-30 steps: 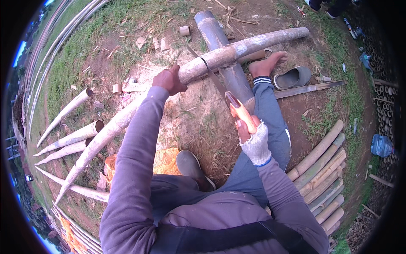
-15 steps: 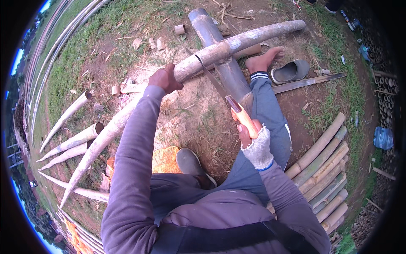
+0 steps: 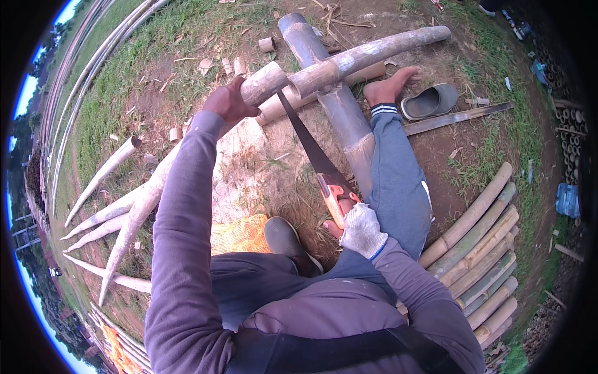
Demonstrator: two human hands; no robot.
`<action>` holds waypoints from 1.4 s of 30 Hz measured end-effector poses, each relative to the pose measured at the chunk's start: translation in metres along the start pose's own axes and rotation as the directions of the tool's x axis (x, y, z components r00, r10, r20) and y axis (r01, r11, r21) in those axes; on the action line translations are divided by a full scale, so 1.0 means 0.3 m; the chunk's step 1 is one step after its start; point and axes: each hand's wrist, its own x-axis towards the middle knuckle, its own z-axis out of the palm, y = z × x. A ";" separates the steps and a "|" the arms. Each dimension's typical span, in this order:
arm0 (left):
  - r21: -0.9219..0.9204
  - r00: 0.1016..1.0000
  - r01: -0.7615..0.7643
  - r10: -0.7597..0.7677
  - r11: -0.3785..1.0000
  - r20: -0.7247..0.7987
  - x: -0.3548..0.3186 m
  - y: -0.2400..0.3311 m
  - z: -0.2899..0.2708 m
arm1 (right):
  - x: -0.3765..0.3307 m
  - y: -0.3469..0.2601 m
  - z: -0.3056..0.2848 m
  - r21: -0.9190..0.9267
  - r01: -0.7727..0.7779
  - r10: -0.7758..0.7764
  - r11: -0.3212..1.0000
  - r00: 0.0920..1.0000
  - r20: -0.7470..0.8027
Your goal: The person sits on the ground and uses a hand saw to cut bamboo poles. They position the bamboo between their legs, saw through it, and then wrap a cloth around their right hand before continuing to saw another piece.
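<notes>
My left hand (image 3: pixel 228 103) is closed around a short bamboo piece (image 3: pixel 265 84), whose right end stands apart from the cut end of a longer bamboo pole (image 3: pixel 374 57). That pole rests across a thick grey bamboo log (image 3: pixel 342 112) lying on the ground. My right hand (image 3: pixel 360 229), in a white knitted glove with bare fingertips, grips the orange handle of a handsaw (image 3: pixel 311 143). The saw's blade slants up and left, its tip just below the gap between piece and pole. My bare right foot (image 3: pixel 391 87) sits beside the log, under the pole's right part.
Several tapered bamboo poles (image 3: pixel 103 181) lie at left, and cut bamboo lengths (image 3: pixel 473 249) are lined up at right. A grey clog (image 3: pixel 430 101) and a flat bamboo strip (image 3: pixel 461 118) lie by my foot. An orange mesh sack (image 3: pixel 240 235) is beside my shod left foot.
The short bamboo piece has come apart from the pole, and my left hand has shifted it slightly up and left. My right hand has drawn the saw down and left, out of the cut.
</notes>
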 end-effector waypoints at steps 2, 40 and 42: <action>0.040 1.000 -0.010 0.011 0.999 -0.005 -0.022 0.037 -0.031 | 0.035 0.026 0.025 -0.038 0.005 -0.003 0.999 0.999 0.049; 0.075 0.568 -0.823 0.820 0.563 0.071 -0.477 0.455 -0.034 | -1.228 0.047 -1.204 0.703 -0.430 0.772 0.566 -0.022 -0.635; 0.114 0.549 -0.835 0.827 0.538 0.125 -0.472 0.507 -0.003 | -1.524 -0.126 -1.187 0.605 -0.711 0.741 0.358 -0.177 -0.648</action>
